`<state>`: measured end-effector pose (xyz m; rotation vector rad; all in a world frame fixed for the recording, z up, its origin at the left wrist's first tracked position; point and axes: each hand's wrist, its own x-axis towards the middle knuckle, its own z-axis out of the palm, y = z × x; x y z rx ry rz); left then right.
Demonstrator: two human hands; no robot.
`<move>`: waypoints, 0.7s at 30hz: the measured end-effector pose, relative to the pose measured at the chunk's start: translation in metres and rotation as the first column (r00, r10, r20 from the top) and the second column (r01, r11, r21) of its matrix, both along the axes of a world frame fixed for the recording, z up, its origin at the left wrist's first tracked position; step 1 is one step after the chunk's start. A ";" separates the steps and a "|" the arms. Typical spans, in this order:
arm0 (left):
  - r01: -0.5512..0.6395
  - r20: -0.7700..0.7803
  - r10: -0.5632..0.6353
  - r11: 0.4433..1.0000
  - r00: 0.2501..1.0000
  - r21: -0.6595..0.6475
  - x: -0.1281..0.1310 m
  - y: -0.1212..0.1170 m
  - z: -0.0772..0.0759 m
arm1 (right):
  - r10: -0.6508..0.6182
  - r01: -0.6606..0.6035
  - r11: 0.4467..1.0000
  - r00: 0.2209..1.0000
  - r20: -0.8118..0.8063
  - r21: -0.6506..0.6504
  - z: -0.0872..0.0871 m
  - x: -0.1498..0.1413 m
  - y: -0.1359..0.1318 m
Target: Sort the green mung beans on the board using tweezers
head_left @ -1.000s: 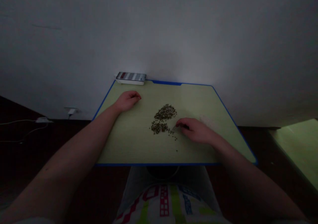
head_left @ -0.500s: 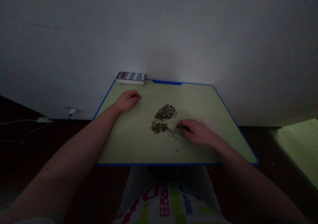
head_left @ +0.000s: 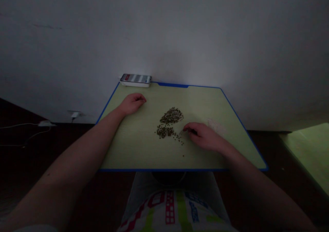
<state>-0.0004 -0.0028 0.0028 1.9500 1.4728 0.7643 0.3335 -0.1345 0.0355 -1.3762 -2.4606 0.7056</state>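
Observation:
My right hand (head_left: 199,134) is closed in a pinch around slim tweezers (head_left: 181,133), whose thin pale tips point left. Those tips are beside the smaller pile of dark greenish-brown beans or seeds (head_left: 164,132). A larger heap of the same dark grains, mixed with pale ones (head_left: 172,115), lies just behind it. Several stray grains trail toward the front edge, one alone (head_left: 183,156). My left hand (head_left: 133,103) rests on the tabletop to the left of the piles, fingers loosely curled in, with nothing visible in them.
A phone (head_left: 136,78) lies on a white box (head_left: 135,84) at the table's back left corner. Pale small grains (head_left: 216,125) spread behind my right wrist. The blue-edged table (head_left: 144,149) stands close to a wall (head_left: 164,36). A plug and cables (head_left: 46,123) are at the far left.
My right hand has barely shifted, with the tweezers still at the same pile. The left hand and the piles look unmoved.

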 end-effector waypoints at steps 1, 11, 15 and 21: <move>-0.004 -0.004 0.004 1.000 1.000 0.001 0.000 0.000 0.000 | 0.002 -0.002 1.000 1.000 0.009 -0.004 0.000 0.000 0.000; -0.010 -0.007 0.010 1.000 1.000 0.001 0.000 0.000 0.000 | -0.012 0.011 1.000 0.999 0.034 0.010 -0.003 -0.005 0.004; -0.005 0.009 0.005 1.000 1.000 -0.007 0.000 0.000 -0.001 | 0.013 -0.013 1.000 0.999 0.047 0.003 0.000 -0.006 0.006; 0.009 0.011 -0.009 1.000 1.000 -0.002 0.000 -0.001 0.001 | 0.053 -0.052 0.998 0.998 0.020 -0.024 0.003 -0.005 0.001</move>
